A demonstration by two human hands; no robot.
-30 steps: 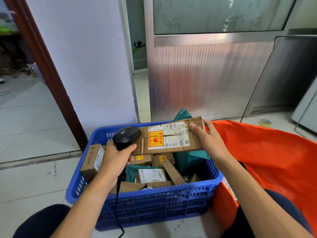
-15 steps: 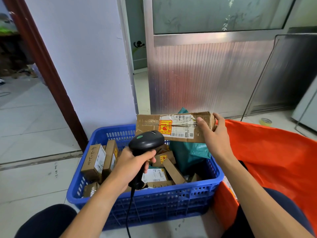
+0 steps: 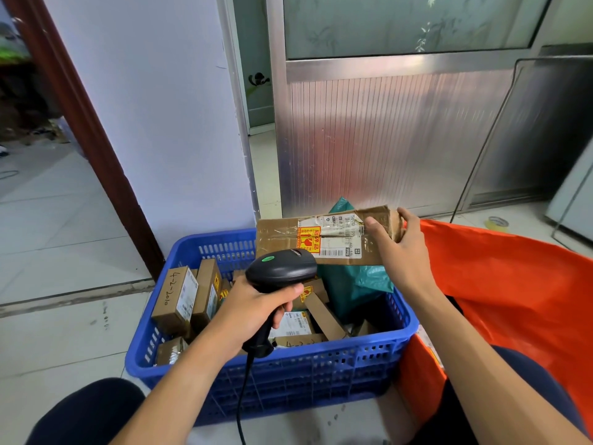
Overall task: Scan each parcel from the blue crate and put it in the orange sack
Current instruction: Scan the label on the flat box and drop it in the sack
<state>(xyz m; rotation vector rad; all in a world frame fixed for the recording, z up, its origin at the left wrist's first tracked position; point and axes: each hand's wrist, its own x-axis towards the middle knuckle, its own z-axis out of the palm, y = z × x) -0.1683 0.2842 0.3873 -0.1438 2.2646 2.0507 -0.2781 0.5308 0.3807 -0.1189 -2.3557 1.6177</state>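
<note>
Over the last second the right hand has lifted the flat cardboard parcel up off the heap and tilted its label toward the person, while the left hand has brought the black barcode scanner up and across from the left end of the crate until its head sits just below the parcel's lower edge. The right fingers are closed on the parcel's right end, thumb across the labelled face and the others wrapped behind; the left fingers are curled tight round the scanner's handle, its cable hanging down from the heel of the hand. The parcel hangs above the far side of the blue crate, over a teal mailer bag, and left of the orange sack beside the right wrist. Judging from this line-up, the scan is in hand, and the parcel should then go rightward into the sack.
</note>
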